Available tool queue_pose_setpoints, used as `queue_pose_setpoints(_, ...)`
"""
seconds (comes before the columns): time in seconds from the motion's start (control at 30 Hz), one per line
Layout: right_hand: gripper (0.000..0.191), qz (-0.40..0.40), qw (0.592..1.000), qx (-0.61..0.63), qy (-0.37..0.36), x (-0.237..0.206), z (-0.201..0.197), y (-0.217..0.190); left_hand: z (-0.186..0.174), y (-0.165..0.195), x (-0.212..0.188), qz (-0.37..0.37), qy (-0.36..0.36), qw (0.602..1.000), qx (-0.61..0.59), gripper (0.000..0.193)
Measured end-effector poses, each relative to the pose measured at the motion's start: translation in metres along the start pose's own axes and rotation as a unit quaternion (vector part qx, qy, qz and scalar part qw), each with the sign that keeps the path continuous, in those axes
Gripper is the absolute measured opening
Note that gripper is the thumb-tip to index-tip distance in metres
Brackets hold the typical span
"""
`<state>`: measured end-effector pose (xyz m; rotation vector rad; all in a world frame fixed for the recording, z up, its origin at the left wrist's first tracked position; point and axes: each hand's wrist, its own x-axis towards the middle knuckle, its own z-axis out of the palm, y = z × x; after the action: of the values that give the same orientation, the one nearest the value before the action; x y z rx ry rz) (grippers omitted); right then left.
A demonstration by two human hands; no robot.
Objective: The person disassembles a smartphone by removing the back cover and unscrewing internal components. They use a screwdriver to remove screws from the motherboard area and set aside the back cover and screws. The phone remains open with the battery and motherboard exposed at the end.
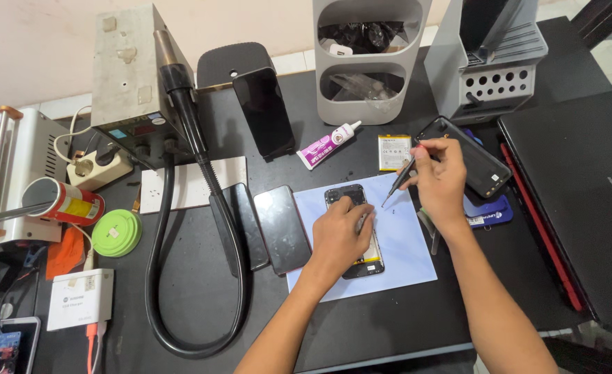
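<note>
Far left edge: a white machine [15,173] with a roller sits at the table's edge, a red cylinder [67,201] on its rod, a green round disc [116,233] just beside it.
Hot-air station: a grey box [129,69] stands at the back; its black hose [159,277] loops forward almost to the front edge.
Spare phones: two dark phones [282,228] lie side by side between the hose and the blue mat [403,242]; another phone [264,114] leans upright on a stand.
Left hand: the left hand [341,235] lies flat on the opened phone [361,263], fingers together, pressing it onto the mat.
Opened phone: it is back side up at the mat's middle, its top end near the mat's far edge.
Grey organiser: a two-tier bin [368,59] holds dark parts above and clear bags below.
Glue and battery: a white tube [328,144] and a flat battery [394,152] lie just behind the mat.
Right hand: the right hand [441,180] pinches a thin screwdriver [397,181], tip down over the mat's upper right.
Back cover: a black cover [476,163] lies just behind that hand.
Right edge: a closed laptop [583,194] fills the right side.
Open room: bare tabletop runs along the front edge, below the mat.
</note>
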<state>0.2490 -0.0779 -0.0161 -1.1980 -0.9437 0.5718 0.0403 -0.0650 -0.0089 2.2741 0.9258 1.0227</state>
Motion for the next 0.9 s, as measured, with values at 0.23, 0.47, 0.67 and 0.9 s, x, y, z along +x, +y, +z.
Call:
queue_pose_setpoints(0.23,0.017,0.034,0.999,0.038,0.010,-0.002,-0.001,-0.004,-0.001,0.001,0.001,-0.016,-0.010,1.000,-0.005,0.020)
queue_pose_setpoints(0.47,0.019,-0.008,0.998,-0.010,0.055,0.009,-0.017,0.001,0.016,-0.008,0.012,0.035,-0.029,0.997,0.057,0.011)
queue_pose_setpoints(0.67,0.019,-0.005,0.998,0.000,0.062,0.010,-0.020,0.002,0.037,-0.013,0.011,0.055,-0.049,0.993,0.096,0.009)
queue_pose_setpoints(0.9,0.018,-0.018,0.998,0.006,0.064,0.011,-0.018,0.001,0.033,-0.008,0.014,0.075,-0.061,0.991,0.088,0.011)
